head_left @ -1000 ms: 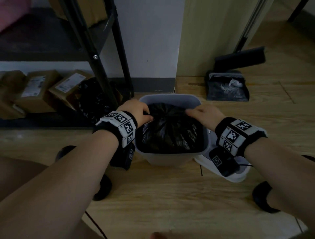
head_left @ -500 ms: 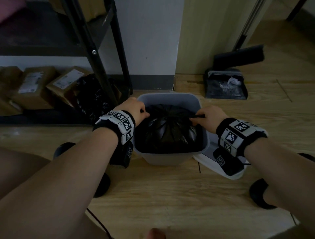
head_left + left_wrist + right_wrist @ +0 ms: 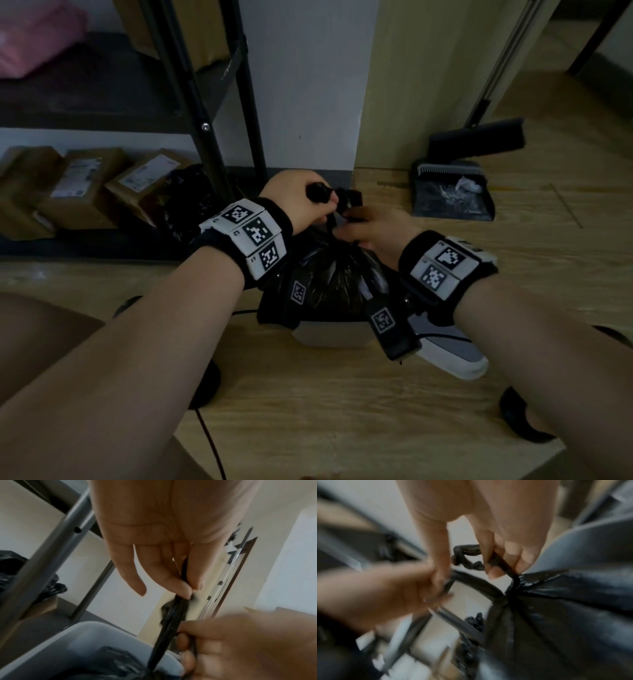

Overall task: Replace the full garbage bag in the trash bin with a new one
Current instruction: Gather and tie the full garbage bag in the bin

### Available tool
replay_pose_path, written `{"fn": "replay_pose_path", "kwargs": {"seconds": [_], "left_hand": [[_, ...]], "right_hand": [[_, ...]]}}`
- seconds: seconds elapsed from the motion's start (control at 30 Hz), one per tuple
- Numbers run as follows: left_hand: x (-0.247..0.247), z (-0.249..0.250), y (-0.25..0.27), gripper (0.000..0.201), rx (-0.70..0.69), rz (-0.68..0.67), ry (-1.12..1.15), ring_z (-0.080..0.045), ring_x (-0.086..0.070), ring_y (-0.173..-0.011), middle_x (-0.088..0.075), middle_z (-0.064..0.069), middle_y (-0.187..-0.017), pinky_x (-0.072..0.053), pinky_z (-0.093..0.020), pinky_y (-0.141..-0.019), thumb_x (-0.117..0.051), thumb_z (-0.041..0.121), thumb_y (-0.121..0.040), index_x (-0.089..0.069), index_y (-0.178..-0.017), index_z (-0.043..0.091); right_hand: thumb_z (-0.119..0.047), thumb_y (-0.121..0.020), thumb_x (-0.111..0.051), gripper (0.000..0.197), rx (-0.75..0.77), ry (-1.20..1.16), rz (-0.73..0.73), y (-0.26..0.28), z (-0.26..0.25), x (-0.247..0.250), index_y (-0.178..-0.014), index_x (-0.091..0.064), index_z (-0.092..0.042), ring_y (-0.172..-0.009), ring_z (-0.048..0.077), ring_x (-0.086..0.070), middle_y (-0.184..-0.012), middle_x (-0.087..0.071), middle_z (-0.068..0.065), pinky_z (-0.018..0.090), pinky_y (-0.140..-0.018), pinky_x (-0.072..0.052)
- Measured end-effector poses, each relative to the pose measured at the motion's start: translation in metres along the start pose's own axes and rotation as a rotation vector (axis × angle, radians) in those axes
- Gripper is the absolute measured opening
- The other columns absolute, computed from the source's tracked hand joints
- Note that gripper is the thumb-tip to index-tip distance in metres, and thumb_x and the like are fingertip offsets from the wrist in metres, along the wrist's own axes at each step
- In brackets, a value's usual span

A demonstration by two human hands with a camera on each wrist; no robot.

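A full black garbage bag (image 3: 337, 274) bulges out of the pale grey trash bin (image 3: 329, 334) on the wooden floor. Its top is gathered into twisted strands above the bin. My left hand (image 3: 301, 202) pinches one strand (image 3: 171, 622) between thumb and fingers and holds it up. Just to the right and lower, my right hand (image 3: 373, 229) grips the other strand (image 3: 498, 562) close to the gathered neck. In the right wrist view the bag (image 3: 556, 615) fans out below the neck, and the left hand (image 3: 385, 588) is blurred.
A black metal shelf leg (image 3: 205, 137) stands just left of the bin, with cardboard parcels (image 3: 82, 181) and another black bag (image 3: 191, 195) behind it. A dustpan with brush (image 3: 452, 195) leans at the back right. A grey-and-white lid (image 3: 452, 349) lies right of the bin.
Both hands came off the bin's left and right rims, met in the middle and rose, drawing the bag's top together into strands. The bag now stands higher in the bin.
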State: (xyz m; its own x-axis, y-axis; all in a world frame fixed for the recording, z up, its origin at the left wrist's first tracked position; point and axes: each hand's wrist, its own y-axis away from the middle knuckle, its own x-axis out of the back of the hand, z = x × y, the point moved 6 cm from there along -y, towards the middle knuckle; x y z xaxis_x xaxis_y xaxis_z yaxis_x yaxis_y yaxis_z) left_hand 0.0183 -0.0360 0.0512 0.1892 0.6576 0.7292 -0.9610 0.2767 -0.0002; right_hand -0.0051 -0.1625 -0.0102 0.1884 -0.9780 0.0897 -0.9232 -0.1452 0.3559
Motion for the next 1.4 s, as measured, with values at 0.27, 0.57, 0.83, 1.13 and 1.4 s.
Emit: {"fn": "replay_pose_path", "kwargs": {"seconds": [0.27, 0.57, 0.83, 1.13, 1.4], "left_hand": [[-0.006, 0.008, 0.003, 0.051, -0.035, -0.035, 0.141, -0.023, -0.061, -0.111, -0.063, -0.007, -0.118, -0.046, -0.031, -0.102, -0.070, 0.001, -0.075, -0.059, -0.124, 0.011], [-0.050, -0.026, 0.002, 0.062, 0.016, -0.275, -0.243, -0.021, -0.048, -0.130, -0.051, -0.005, -0.141, -0.036, -0.032, -0.111, -0.059, 0.021, -0.086, -0.036, -0.143, 0.025], [-0.022, -0.017, 0.001, 0.030, 0.010, -0.156, -0.326, -0.024, -0.058, -0.109, -0.066, -0.008, -0.116, -0.042, -0.030, -0.091, -0.046, 0.030, -0.094, -0.067, -0.110, 0.014], [-0.022, -0.018, 0.004, 0.032, 0.087, -0.197, -0.529, -0.026, -0.060, -0.106, -0.061, -0.010, -0.117, -0.049, -0.032, -0.090, -0.051, 0.032, -0.090, -0.069, -0.111, 0.014], [-0.060, -0.011, 0.008, 0.029, 0.117, -0.367, -0.314, -0.027, -0.057, -0.117, -0.064, -0.008, -0.122, -0.042, -0.033, -0.103, -0.049, 0.023, -0.093, -0.066, -0.116, 0.015]], "right_hand": [[-0.022, -0.091, -0.057, 0.027, 0.151, 0.599, 0.172, -0.010, -0.006, -0.014, -0.100, -0.067, 0.001, -0.075, 0.018, -0.062, -0.079, -0.067, 0.009, 0.018, -0.064, -0.039], [-0.017, -0.096, -0.049, 0.028, 0.095, 0.522, 0.049, 0.006, -0.009, 0.001, -0.115, -0.062, 0.000, -0.055, -0.010, -0.058, -0.088, -0.061, 0.003, -0.006, -0.047, -0.036], [-0.034, -0.093, -0.051, 0.032, -0.121, 0.306, 0.150, -0.012, 0.018, 0.015, -0.106, -0.064, -0.007, -0.047, 0.010, -0.045, -0.082, -0.066, 0.007, 0.019, -0.042, -0.035], [-0.006, -0.087, -0.062, 0.009, -0.189, 0.260, -0.039, -0.003, 0.015, 0.011, -0.080, -0.066, -0.010, -0.048, 0.001, -0.061, -0.070, -0.063, 0.000, 0.012, -0.044, -0.044], [-0.010, -0.079, -0.068, 0.030, 0.052, 0.892, 0.114, 0.010, -0.011, 0.007, -0.062, -0.045, -0.020, -0.064, 0.008, -0.045, -0.062, -0.041, -0.010, 0.010, -0.050, -0.036]]}}
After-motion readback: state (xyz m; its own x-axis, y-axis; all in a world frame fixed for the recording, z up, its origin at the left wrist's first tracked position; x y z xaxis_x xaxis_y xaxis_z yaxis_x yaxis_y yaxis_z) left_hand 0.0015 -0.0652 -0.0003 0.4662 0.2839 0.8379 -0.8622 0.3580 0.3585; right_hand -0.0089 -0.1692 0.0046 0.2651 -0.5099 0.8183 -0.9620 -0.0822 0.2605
